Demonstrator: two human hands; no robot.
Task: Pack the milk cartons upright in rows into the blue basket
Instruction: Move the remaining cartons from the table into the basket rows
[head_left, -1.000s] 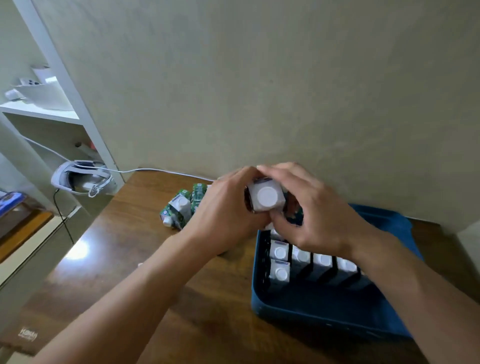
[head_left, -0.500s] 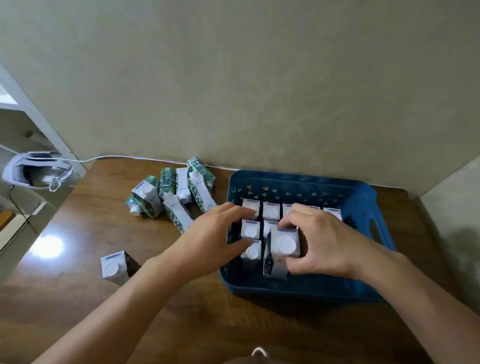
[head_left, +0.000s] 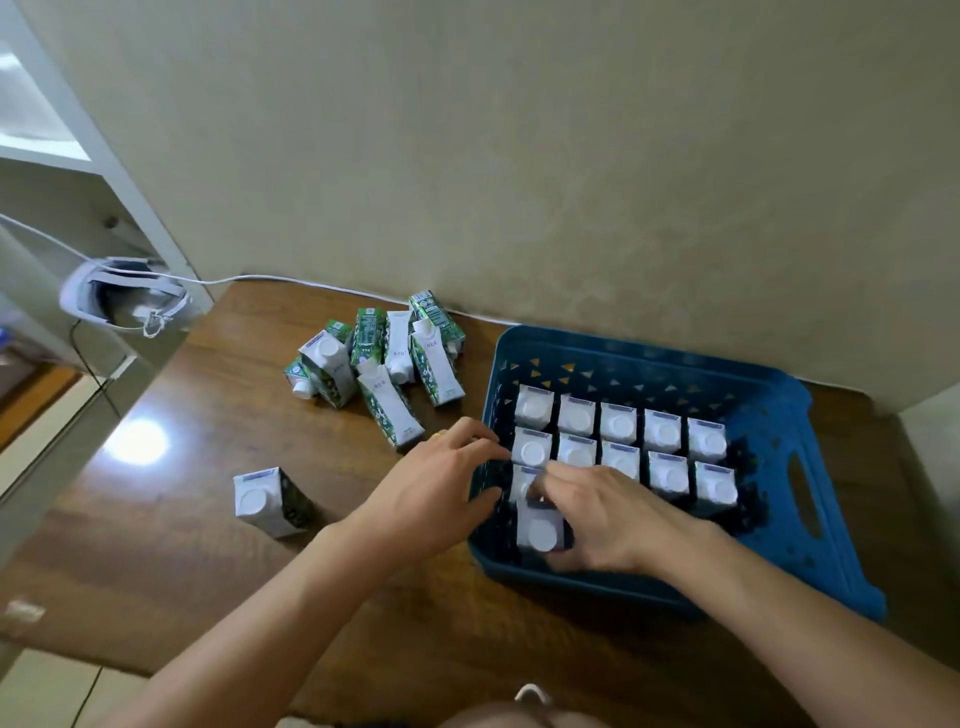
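Basket: the blue basket (head_left: 649, 358) sits on the wooden table (head_left: 208, 519) against the wall, its handle slot on the right side.
Packed so far: two full rows of five cartons stand upright with their white caps up, a back row (head_left: 621, 421) and a second row (head_left: 623, 460) just in front of it, the rows touching.
Third row: one carton (head_left: 522, 480) stands at the left end, partly hidden by fingers; a front carton (head_left: 540, 530) stands just before it, near the basket's front wall.
Right hand: the right hand (head_left: 608, 519) grasps the front carton, fingers curled over its far side and thumb under its near edge, seating it upright.
Left hand: the left hand (head_left: 436, 493) holds nothing; its loosely spread fingers reach over the basket's left wall, touching or nearly touching the left-end cartons, which of the two I cannot tell.
Still outside: a pile of cartons (head_left: 384, 358) lies mostly on its side left of the basket, about seven, though the count is unsure where they overlap; one lone carton (head_left: 270, 499) stands apart nearer the table's left front.
Progress: I judge the job a little over half done, about twelve in and roughly eight left.
Room left: the front part of the basket floor, right of the held carton, is unfilled.
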